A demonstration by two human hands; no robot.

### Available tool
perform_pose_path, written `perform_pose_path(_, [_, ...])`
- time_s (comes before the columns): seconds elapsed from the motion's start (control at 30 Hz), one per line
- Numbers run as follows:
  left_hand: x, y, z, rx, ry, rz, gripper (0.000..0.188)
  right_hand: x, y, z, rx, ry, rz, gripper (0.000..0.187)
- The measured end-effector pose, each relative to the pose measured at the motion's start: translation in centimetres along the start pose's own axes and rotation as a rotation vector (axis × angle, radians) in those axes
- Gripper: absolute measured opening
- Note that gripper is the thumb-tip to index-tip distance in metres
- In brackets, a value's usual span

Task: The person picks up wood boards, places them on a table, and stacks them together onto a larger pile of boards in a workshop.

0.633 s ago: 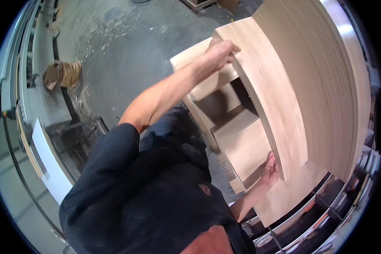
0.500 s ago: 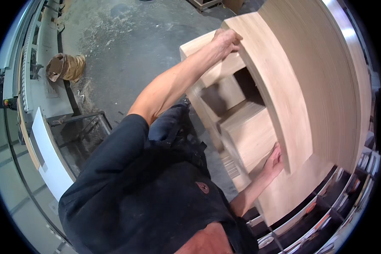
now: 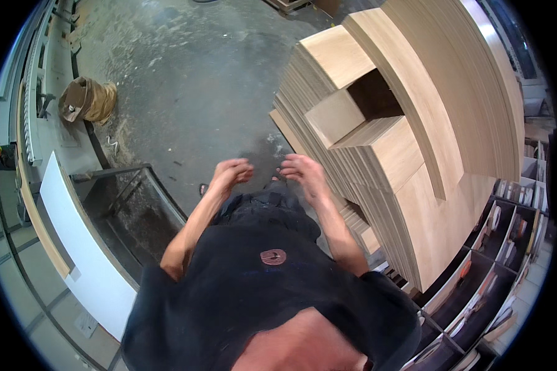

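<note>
In front of my body, my left hand (image 3: 231, 172) hangs in the air with slightly curled fingers and nothing in it. My right hand (image 3: 304, 174) faces it across a small gap, also empty, with its fingers loosely bent and a little blurred. To the right stand tall stacks of light wood-coloured panels (image 3: 442, 232), the things nearest my right hand. A narrower panel (image 3: 408, 93) lies lengthwise on top of them. Beside it are smaller stacked panels (image 3: 339, 55), with a dark gap between the piles. Neither hand touches the stacks.
On the left, a white panel (image 3: 74, 235) lies along a machine table, next to a dark metal frame (image 3: 120, 168). A brown sack (image 3: 99, 102) stands by the machine at the far left. Rack compartments (image 3: 476, 278) with edging rolls fill the lower right. Dust covers the floor (image 3: 185, 74).
Both hands have let go of the narrow panel on the stack and drawn back in front of my body. My body has turned left, away from the stacks.
</note>
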State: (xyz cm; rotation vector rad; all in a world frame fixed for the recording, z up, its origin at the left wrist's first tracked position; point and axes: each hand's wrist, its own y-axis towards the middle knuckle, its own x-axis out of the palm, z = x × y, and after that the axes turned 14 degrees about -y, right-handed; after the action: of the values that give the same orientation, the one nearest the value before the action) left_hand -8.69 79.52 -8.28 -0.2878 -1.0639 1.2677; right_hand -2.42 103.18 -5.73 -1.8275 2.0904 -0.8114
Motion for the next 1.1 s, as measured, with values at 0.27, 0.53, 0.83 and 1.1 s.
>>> perform_pose_path(0.27, [-20.6, -12.3, 4.7, 0.459, -0.134, 0.369, 0.039, 20.3, 6.1, 4.8, 0.057, -0.478, -0.431, 0.027])
perform_pose_path(0.53, [-36.2, -27.7, 7.3, 1.242, -0.471, 1.255, 0.032, 43.9, 7.6, 3.7, -0.010, -0.560, -0.843, 0.026])
perform_pose_path(0.83, [-52.4, -41.1, 6.4, 0.780, 0.473, 2.430, 0.054, 62.3, 12.0, 3.8, -0.083, -0.702, -1.206, 0.027])
perform_pose_path(1.1, [-55.6, -33.3, 11.4, 1.203, -0.326, 1.756, 0.042, 81.9, 13.7, 4.1, -0.036, -0.610, -1.431, 0.028])
